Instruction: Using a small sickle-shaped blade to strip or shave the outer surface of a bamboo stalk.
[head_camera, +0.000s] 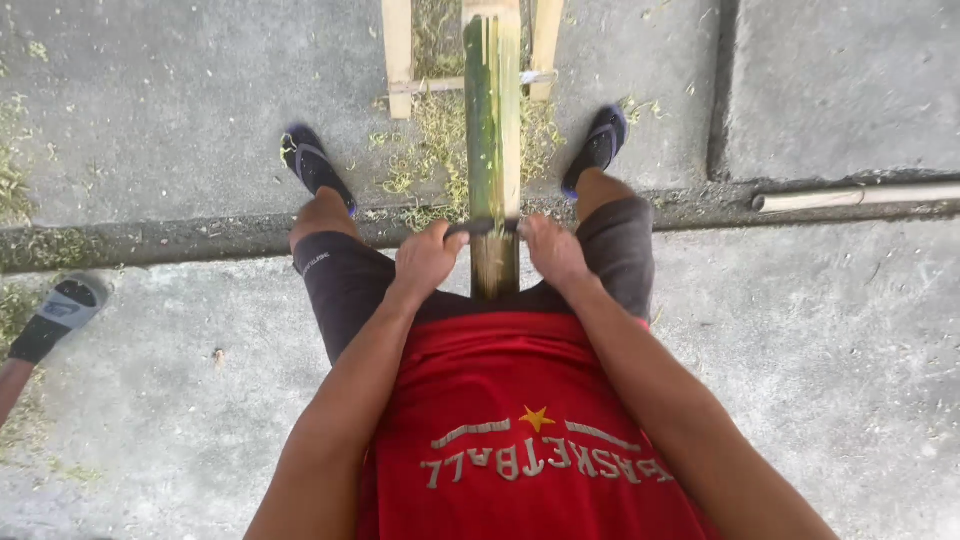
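We grip a dark blade (482, 228) with both hands, left hand (425, 260) and right hand (553, 250) closed on its ends, across a green bamboo pole (492, 130) between our legs; shavings (440, 150) litter the concrete floor (180, 110) beyond.

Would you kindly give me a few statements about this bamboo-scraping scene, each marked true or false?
1. Both hands grip one dark blade laid across the bamboo pole. True: left hand, right hand, blade.
2. The pole lies between the person's legs. True.
3. The person is barefoot. False: they wear dark sandals.
4. Green shavings lie on the concrete around the pole. True.
5. The shirt is blue. False: it is red.
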